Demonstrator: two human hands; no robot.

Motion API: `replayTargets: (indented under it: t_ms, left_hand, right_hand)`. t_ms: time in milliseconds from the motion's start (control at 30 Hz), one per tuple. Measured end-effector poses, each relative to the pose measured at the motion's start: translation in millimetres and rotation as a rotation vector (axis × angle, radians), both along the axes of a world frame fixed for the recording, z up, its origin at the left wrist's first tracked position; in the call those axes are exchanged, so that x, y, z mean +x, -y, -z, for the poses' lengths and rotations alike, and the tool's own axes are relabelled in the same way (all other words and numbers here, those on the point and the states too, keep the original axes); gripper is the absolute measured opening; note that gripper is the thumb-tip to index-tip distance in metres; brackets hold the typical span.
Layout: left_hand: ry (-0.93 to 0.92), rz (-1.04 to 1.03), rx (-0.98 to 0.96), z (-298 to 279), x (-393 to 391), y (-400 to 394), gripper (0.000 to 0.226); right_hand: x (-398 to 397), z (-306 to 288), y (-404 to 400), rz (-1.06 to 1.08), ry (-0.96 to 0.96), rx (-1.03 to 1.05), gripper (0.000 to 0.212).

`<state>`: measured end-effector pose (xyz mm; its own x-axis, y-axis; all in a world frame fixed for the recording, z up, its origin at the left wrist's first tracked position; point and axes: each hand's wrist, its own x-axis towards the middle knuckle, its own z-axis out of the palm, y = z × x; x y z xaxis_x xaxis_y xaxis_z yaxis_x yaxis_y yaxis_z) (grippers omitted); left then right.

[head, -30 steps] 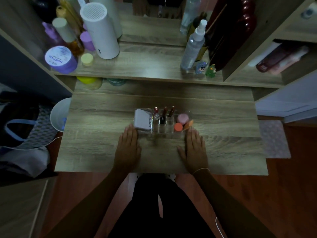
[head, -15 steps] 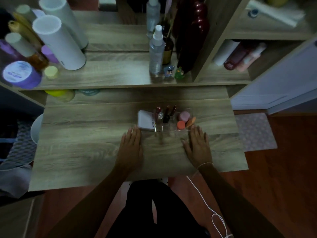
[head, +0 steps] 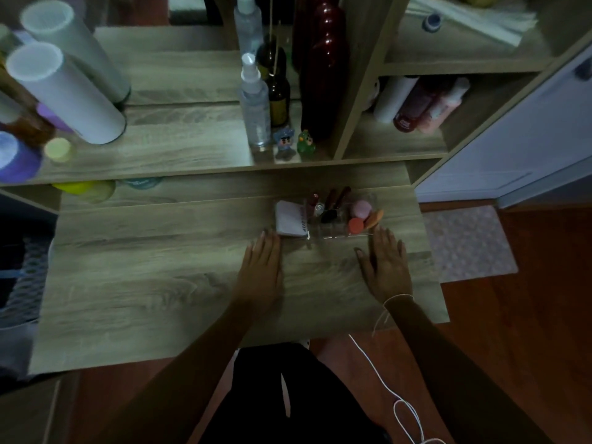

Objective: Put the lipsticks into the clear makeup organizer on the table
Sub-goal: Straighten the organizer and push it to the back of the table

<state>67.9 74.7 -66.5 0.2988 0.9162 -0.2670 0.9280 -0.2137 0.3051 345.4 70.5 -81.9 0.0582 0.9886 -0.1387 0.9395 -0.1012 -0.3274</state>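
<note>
Nearest you, both palms lie flat and spread on the table [head: 160, 283], holding nothing: left hand [head: 261, 270], right hand [head: 386, 267]. Just beyond, the clear organizer [head: 333, 233] already holds the lipsticks [head: 331, 203] upright. No loose ones visible; task looks done.

You're working in dim, murky light with muted colours. The white cylinders [head: 64, 88] at upper left are smeared by blur, and straight shelf edges bow near the frame's borders.
</note>
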Motion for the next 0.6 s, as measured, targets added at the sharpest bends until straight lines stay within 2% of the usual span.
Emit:
replayTargets:
  t_ms: [600]
  left_hand:
    - [-0.045,0.003,0.009,-4.4,26.6,-20.5,0.066]
  right_hand:
    - [21.4,-2.0,-22.1,-0.017,0.024,0.03,0.065]
